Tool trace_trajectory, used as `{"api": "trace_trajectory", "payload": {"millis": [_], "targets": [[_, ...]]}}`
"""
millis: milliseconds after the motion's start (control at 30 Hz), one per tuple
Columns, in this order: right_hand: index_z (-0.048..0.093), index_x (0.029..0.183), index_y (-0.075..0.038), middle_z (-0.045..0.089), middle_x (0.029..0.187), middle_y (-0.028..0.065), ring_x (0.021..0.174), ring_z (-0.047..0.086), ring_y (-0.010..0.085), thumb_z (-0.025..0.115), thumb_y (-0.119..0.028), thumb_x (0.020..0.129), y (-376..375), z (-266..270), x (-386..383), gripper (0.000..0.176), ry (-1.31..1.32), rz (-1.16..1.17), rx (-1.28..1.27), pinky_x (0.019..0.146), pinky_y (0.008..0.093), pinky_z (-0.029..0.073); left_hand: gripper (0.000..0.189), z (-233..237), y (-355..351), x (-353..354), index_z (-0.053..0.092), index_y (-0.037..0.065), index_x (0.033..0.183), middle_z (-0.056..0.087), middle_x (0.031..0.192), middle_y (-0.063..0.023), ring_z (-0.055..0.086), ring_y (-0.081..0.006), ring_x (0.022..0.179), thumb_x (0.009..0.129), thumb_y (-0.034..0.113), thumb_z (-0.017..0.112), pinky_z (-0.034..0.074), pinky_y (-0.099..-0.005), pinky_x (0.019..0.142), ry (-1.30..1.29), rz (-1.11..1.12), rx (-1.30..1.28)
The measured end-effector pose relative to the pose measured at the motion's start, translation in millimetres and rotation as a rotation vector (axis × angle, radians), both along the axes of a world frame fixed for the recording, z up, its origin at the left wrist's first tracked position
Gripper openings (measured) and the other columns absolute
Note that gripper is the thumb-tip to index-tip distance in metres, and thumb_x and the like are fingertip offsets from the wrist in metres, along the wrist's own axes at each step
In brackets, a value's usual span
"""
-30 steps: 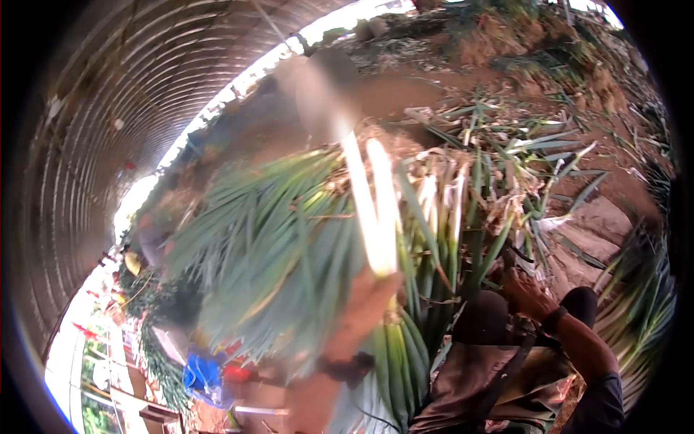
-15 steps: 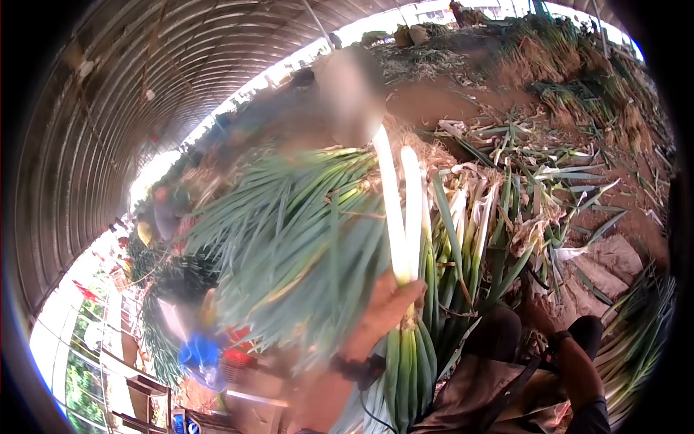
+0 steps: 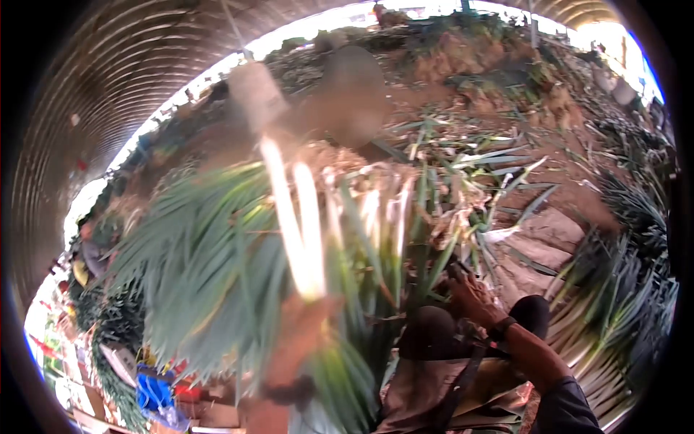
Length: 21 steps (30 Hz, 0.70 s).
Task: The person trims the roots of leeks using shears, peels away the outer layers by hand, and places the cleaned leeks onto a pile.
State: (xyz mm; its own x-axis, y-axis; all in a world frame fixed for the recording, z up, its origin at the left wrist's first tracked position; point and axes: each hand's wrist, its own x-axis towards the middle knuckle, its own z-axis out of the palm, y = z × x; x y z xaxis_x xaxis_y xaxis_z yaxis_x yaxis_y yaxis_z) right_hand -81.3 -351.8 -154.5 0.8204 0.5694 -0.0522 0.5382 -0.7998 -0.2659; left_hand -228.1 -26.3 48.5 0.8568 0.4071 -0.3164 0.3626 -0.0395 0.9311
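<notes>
My left hand [image 3: 303, 325] is wrapped around a few spring onions [image 3: 289, 224], at the place where white stems turn to green leaves. Their white ends point up and away from me, and the hand is blurred. Beyond them spreads a large heap of spring onions [image 3: 210, 253], leaves toward the left. My right hand [image 3: 471, 298] is low beside my knee, fingers curled. Something dark shows at its fingertips, too small to name. Close to that hand lie trimmed leaves and dry outer skins [image 3: 463, 224].
A pale sack [image 3: 542, 246] lies on the soil to the right, with more spring onions [image 3: 607, 304] beside it. At lower left are a blue plastic bag [image 3: 153, 394] and boxes [image 3: 217, 414]. The curved roof [image 3: 94, 108] arches overhead on the left.
My view has turned to the right, so the scene sits further left. My left hand keeps its hold on the spring onions. The right hand stays low, fingers still curled.
</notes>
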Motion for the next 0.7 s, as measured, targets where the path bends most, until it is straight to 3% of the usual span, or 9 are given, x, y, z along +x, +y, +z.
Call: {"api": "trace_trajectory", "payload": {"millis": [100, 233, 333, 433, 467, 533, 567, 667, 700], "targets": [[0.046, 0.136, -0.002, 0.053, 0.125, 0.0250, 0.121, 0.050, 0.0447, 0.072, -0.036, 0.084, -0.1, 4.0, 10.3, 0.067, -0.122, -0.064, 0.008, 0.094, 0.0542, 0.046, 0.017, -9.5, -1.5, 3.0, 0.067, -0.003, 0.092, 0.067, 0.070, -0.0080, 0.062, -0.0151, 0.054, 0.088, 0.014, 0.068, 0.047, -0.0275, 0.046, -0.056, -0.007, 0.044], [0.038, 0.142, 0.001, 0.049, 0.136, 0.0295, 0.130, 0.045, 0.0456, 0.067, -0.045, 0.090, 2.2, -0.4, 19.9, 0.075, 0.145, -0.292, 0.029, 0.102, 0.0556, 0.042, 0.016, -6.4, -4.7, 5.0, 0.068, -0.002, 0.091, 0.066, 0.070, -0.0072, 0.062, -0.0146, 0.056, 0.087, 0.013, 0.067, 0.046, -0.0270, 0.047, -0.078, -0.003, 0.020], [0.039, 0.141, 0.002, 0.049, 0.135, 0.0331, 0.129, 0.046, 0.0470, 0.065, -0.046, 0.090, 4.5, 2.7, 20.7, 0.075, 0.198, -0.384, 0.113, 0.105, 0.0555, 0.041, 0.016, -5.6, -6.2, 6.8, 0.068, -0.002, 0.091, 0.066, 0.070, -0.0069, 0.062, -0.0144, 0.056, 0.087, 0.013, 0.067, 0.046, -0.0270, 0.047, -0.048, 0.016, 0.028], [0.048, 0.134, 0.005, 0.058, 0.125, 0.0322, 0.116, 0.059, 0.0459, 0.065, -0.045, 0.091, 4.0, -13.4, 29.0, 0.069, 0.063, -0.218, -0.134, 0.099, 0.0518, 0.048, 0.017, -5.5, -2.9, 6.0, 0.067, -0.002, 0.092, 0.066, 0.070, -0.0068, 0.062, -0.0145, 0.056, 0.088, 0.015, 0.068, 0.047, -0.0273, 0.047, -0.045, 0.007, 0.006], [0.052, 0.128, 0.005, 0.061, 0.118, 0.0304, 0.109, 0.062, 0.0441, 0.064, -0.046, 0.091, 0.8, -16.3, 31.1, 0.065, 0.168, -0.222, -0.107, 0.095, 0.0504, 0.051, 0.018, -6.2, -1.3, 5.2, 0.067, -0.002, 0.093, 0.066, 0.069, -0.0068, 0.062, -0.0145, 0.056, 0.088, 0.015, 0.068, 0.047, -0.0274, 0.047, -0.046, -0.001, -0.012], [0.061, 0.116, 0.006, 0.068, 0.105, 0.0267, 0.094, 0.069, 0.0404, 0.064, -0.047, 0.091, -1.3, 49.2, 27.4, 0.059, 0.373, -0.224, -0.060, 0.086, 0.0478, 0.056, 0.019, -9.2, 1.0, 3.5, 0.067, -0.002, 0.093, 0.065, 0.069, -0.0070, 0.062, -0.0149, 0.056, 0.088, 0.016, 0.068, 0.047, -0.0277, 0.048, -0.083, -0.008, -0.001], [0.059, 0.121, 0.003, 0.067, 0.093, 0.0145, 0.090, 0.065, 0.0270, 0.070, -0.047, 0.088, -5.7, 84.2, 23.9, 0.061, 0.491, -0.266, 0.018, 0.070, 0.0415, 0.054, 0.019, -11.6, 1.7, 2.7, 0.067, -0.003, 0.093, 0.065, 0.069, -0.0071, 0.062, -0.0151, 0.056, 0.089, 0.016, 0.068, 0.048, -0.0278, 0.048, -0.101, -0.011, 0.003], [0.069, 0.097, 0.002, 0.066, 0.077, 0.0148, 0.068, 0.067, 0.0283, 0.058, -0.045, 0.098, -33.7, 101.1, 20.5, 0.048, 0.722, -0.130, 0.497, 0.064, 0.0418, 0.055, 0.019, -17.2, 4.3, 5.2, 0.066, -0.003, 0.093, 0.065, 0.068, -0.0072, 0.061, -0.0154, 0.055, 0.089, 0.015, 0.068, 0.048, -0.0281, 0.048, -0.088, -0.032, -0.021], [0.069, 0.099, 0.002, 0.065, 0.081, 0.0146, 0.075, 0.066, 0.0267, 0.058, -0.042, 0.099, -41.0, 105.0, 18.6, 0.045, 0.591, 0.065, 0.395, 0.068, 0.0400, 0.054, 0.019, -19.9, 6.5, 5.9, 0.065, -0.004, 0.095, 0.065, 0.070, -0.0071, 0.061, -0.0153, 0.057, 0.090, 0.015, 0.067, 0.048, -0.0281, 0.050, -0.078, -0.049, -0.027]]}}
